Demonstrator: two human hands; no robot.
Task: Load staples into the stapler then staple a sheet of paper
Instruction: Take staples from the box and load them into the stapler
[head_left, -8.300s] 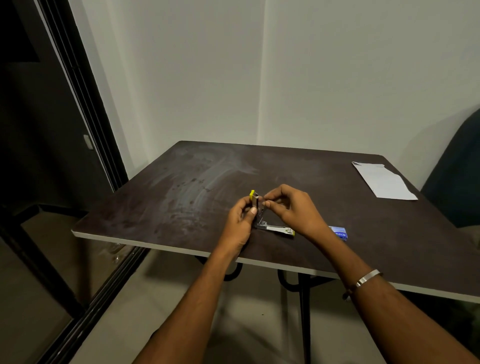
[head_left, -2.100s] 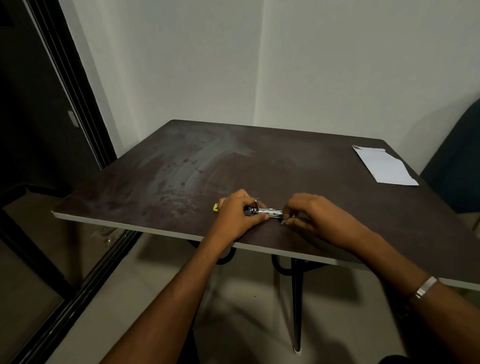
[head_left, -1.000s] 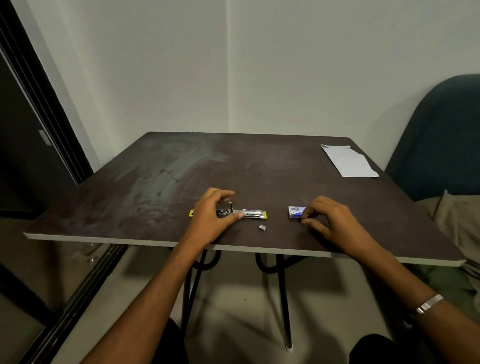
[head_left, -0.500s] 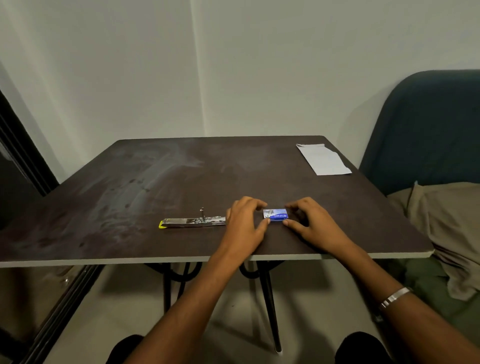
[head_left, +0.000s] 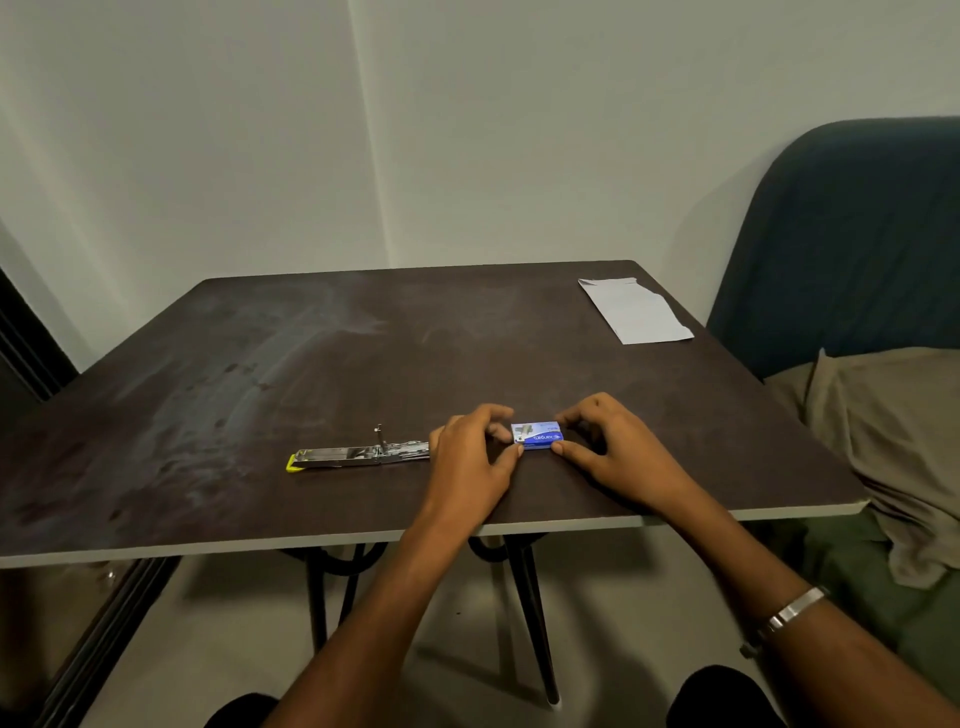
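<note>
Both hands are off the stapler now, and it lies opened out flat on the table, no longer propped up between the fingers. The left hand and right hand have come over to the blue staple box, pinching it at either end.

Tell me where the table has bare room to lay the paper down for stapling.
Bare: the wide stretch behind the opened stapler, toward the wall, and the middle between hands and paper sheet. Crowded: the near edge, where left hand and right hand pinch the staple box.
</note>
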